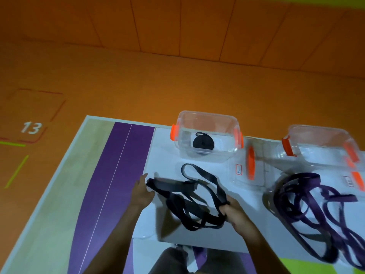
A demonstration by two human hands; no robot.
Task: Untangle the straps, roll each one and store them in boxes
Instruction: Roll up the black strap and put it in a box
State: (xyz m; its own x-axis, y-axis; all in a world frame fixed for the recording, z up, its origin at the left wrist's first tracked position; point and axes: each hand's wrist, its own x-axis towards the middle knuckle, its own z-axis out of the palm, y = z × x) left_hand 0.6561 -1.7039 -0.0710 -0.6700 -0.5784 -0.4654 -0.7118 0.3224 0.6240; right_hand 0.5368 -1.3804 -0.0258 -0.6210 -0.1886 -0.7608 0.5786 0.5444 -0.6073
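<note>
A white "13" (30,127) is painted on the orange floor, far out beyond the left hand's fingers. A red-bordered label (238,169) sits on a clear lid (256,175) lying past the right fingers, its writing too small to read. Straight ahead of both hands stands a clear box (206,135) with orange latches, and a rolled black strap (203,143) lies flat in it. A second clear box (320,147) stands further to the right. The tangled black strap (189,196) hangs between the two hands just over the white tabletop (167,167), its long axis running from the left fingers across and down to the right fingers, with one loop reaching away toward the nearer box. The left hand (141,192) pinches one blurred end; the right hand (235,213) is clenched around a bunch of loops. A purple strap heap (308,206) lies outside the right fingers.
</note>
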